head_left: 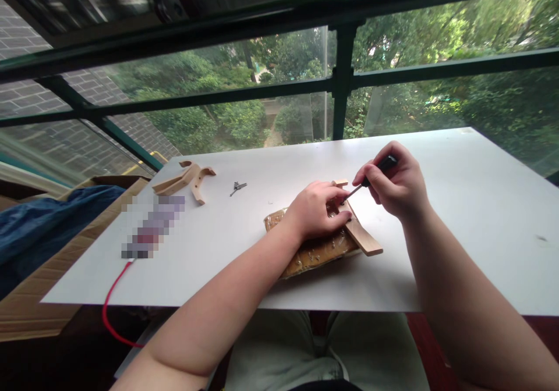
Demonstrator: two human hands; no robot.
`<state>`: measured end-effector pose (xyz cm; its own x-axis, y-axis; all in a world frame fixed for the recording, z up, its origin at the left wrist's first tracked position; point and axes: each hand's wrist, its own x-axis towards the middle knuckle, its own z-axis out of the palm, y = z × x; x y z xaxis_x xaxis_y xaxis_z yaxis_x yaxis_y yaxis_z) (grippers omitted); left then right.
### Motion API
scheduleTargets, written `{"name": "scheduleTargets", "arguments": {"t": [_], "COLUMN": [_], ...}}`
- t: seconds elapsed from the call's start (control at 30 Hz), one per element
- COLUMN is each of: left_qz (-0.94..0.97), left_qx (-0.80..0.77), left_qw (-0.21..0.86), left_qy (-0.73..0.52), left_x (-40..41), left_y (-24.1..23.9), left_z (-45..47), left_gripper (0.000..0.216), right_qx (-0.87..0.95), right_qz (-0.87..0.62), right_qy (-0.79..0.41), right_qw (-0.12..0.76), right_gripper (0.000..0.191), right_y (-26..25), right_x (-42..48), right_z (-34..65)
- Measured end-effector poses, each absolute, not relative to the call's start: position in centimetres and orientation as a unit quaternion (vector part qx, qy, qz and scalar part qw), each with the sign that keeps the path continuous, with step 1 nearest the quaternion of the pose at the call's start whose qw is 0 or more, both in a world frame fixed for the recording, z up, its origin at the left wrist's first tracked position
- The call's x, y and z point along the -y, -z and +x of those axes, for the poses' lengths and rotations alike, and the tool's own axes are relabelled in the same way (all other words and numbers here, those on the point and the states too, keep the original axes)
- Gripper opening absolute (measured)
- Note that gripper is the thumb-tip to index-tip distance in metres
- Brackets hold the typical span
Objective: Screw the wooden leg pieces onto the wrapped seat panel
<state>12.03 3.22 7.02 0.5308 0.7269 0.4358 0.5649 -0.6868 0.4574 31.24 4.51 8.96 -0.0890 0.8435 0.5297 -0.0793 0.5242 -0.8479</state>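
My right hand (395, 182) is closed round a black-handled screwdriver (379, 169), whose thin shaft slants down-left onto a wooden strip (364, 238). That strip lies across a flat wooden panel (312, 255) near the front middle of the white table (458, 205). My left hand (318, 209) presses down on the panel and the strip's upper end, fingers curled over the wood right beside the screwdriver tip.
Curved wooden parts (186, 180) lie at the table's far left, with a small heap of screws (237, 188) beside them. A blurred object (151, 225) with a red cable (114, 298) sits at the left edge. Blue cloth (48, 216) covers a box at left. Windows stand behind.
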Motion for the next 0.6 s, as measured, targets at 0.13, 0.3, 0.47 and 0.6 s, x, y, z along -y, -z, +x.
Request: {"name": "scheduleTargets", "arguments": {"t": [0.13,0.3,0.47,0.6], "left_qz": [0.863,0.856,0.855,0.851], "left_qx": [-0.373,-0.384,-0.386,-0.391], "left_qw": [0.127,0.123,0.123,0.124], "left_qy": [-0.317,-0.324,-0.323,-0.327], "left_x": [-3.2,-3.1,-3.0,-3.0], "left_y": [-7.0,-6.9,-7.0,-7.0], "left_z": [12.0,12.0,12.1,12.1], "left_gripper": [0.033,0.032,0.028,0.027], "right_qx": [0.63,0.646,0.629,0.612], "right_qz": [-0.301,-0.285,-0.245,-0.246], "right_qy": [-0.361,-0.355,-0.393,-0.418], "right_qw": [0.618,0.613,0.625,0.624], "right_gripper": [0.018,0.016,0.016,0.02], "right_y": [-9.0,-8.6,-8.2,-8.2], "right_x": [-4.6,-4.8,-5.3,-5.1], "right_z": [31.0,30.6,30.3,30.2]}}
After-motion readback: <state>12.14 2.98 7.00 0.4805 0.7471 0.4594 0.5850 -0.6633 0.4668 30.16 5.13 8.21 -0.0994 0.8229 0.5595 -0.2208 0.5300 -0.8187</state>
